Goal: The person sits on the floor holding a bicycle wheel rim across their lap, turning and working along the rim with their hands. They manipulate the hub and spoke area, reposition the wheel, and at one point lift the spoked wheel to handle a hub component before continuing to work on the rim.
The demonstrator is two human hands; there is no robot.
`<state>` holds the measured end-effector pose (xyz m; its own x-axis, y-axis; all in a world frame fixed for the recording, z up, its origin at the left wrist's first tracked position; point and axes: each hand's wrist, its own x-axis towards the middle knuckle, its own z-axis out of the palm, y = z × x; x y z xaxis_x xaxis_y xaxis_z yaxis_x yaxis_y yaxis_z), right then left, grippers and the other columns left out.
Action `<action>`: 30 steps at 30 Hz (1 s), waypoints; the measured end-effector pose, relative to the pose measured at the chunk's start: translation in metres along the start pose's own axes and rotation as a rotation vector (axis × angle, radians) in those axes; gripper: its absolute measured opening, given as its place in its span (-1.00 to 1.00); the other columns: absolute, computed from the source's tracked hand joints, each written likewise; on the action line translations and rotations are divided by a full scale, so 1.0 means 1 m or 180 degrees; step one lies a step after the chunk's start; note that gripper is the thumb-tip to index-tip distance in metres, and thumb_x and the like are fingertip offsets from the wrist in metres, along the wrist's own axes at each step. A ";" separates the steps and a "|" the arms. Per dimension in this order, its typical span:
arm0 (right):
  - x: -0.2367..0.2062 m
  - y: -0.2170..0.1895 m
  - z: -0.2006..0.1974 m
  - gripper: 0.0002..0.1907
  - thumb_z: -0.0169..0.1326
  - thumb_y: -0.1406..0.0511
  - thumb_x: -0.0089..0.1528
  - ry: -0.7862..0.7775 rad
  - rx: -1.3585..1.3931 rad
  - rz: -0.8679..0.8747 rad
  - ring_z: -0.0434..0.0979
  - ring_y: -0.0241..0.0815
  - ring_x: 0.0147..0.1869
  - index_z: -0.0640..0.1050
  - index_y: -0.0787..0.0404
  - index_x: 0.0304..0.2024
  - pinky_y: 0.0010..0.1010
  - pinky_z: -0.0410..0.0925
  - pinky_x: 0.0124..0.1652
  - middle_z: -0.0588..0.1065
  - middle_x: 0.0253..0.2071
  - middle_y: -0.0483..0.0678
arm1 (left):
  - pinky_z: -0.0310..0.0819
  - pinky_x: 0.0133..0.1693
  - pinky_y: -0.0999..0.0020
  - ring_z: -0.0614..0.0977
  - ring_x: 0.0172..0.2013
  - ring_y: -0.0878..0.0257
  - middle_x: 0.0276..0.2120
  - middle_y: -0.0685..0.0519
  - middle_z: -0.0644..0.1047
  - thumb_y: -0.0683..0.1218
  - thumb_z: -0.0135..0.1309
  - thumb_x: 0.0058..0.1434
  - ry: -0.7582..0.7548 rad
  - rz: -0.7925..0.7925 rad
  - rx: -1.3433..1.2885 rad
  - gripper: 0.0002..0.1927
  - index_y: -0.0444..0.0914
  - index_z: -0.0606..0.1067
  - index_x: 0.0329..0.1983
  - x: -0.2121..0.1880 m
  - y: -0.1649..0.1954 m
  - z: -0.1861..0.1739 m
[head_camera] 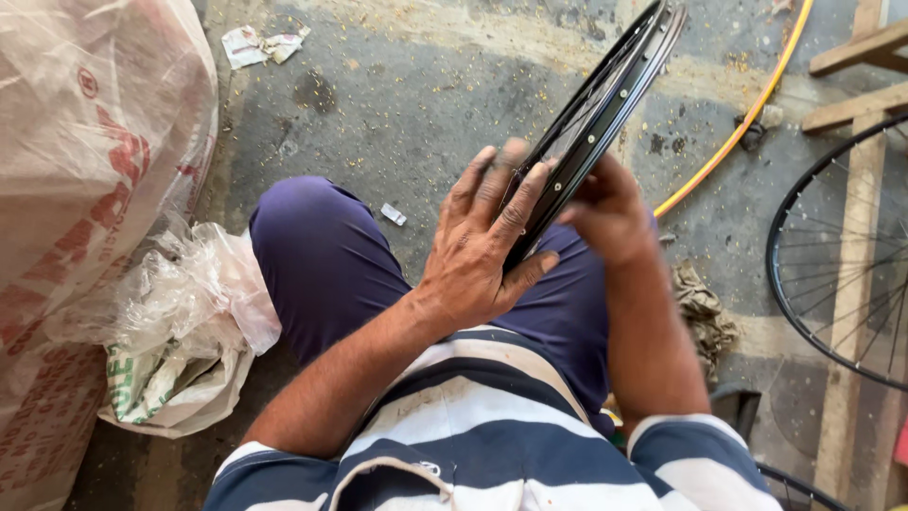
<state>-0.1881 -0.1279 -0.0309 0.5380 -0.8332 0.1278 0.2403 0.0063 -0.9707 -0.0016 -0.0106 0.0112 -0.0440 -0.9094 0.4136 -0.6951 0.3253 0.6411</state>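
Black rim [605, 90] pressed between both hands' fingers [492, 194].

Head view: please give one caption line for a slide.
Left hand and right hand grip a black bicycle rim.

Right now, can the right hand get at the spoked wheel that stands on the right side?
Probably not at once: the right hand is busy on the black rim, and the spoked wheel stands apart from it, though nothing blocks the way.
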 end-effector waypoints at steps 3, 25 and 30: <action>-0.010 0.008 0.016 -0.51 0.29 0.54 0.19 0.0815 -0.1434 -0.1149 0.62 -0.15 0.05 0.38 0.28 0.10 -0.29 0.52 0.07 0.57 -0.01 0.04 | -0.07 0.45 -0.20 0.02 0.49 -0.38 0.51 -0.36 -0.05 0.30 0.18 0.27 -0.0032 -0.0247 -0.0051 -0.01 -0.24 0.04 0.56 -0.001 0.002 0.001; 0.001 0.005 0.017 -0.77 0.29 0.46 0.30 0.0563 -0.0829 -0.0239 0.63 -0.19 -0.06 0.51 0.32 -0.06 -0.38 0.52 0.07 0.60 -0.09 0.05 | -0.17 0.56 -0.18 -0.03 0.58 -0.32 0.57 -0.36 -0.07 0.21 0.17 0.36 0.0016 -0.0156 -0.0886 0.09 -0.37 -0.21 0.60 -0.017 -0.008 0.010; -0.006 0.018 0.043 -0.54 0.52 0.44 0.14 0.1424 -0.3021 -0.1948 0.68 -0.18 -0.05 0.39 0.26 -0.31 -0.42 0.49 -0.08 0.65 -0.13 0.06 | -0.13 0.55 -0.14 0.01 0.57 -0.32 0.55 -0.36 -0.02 0.21 0.18 0.35 0.0010 -0.0219 -0.0967 0.08 -0.38 -0.18 0.59 -0.014 -0.007 0.007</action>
<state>-0.1525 -0.0990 -0.0407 0.1714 -0.6751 0.7175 -0.4310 -0.7063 -0.5616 -0.0011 -0.0019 -0.0040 -0.0019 -0.9313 0.3642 -0.4501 0.3260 0.8313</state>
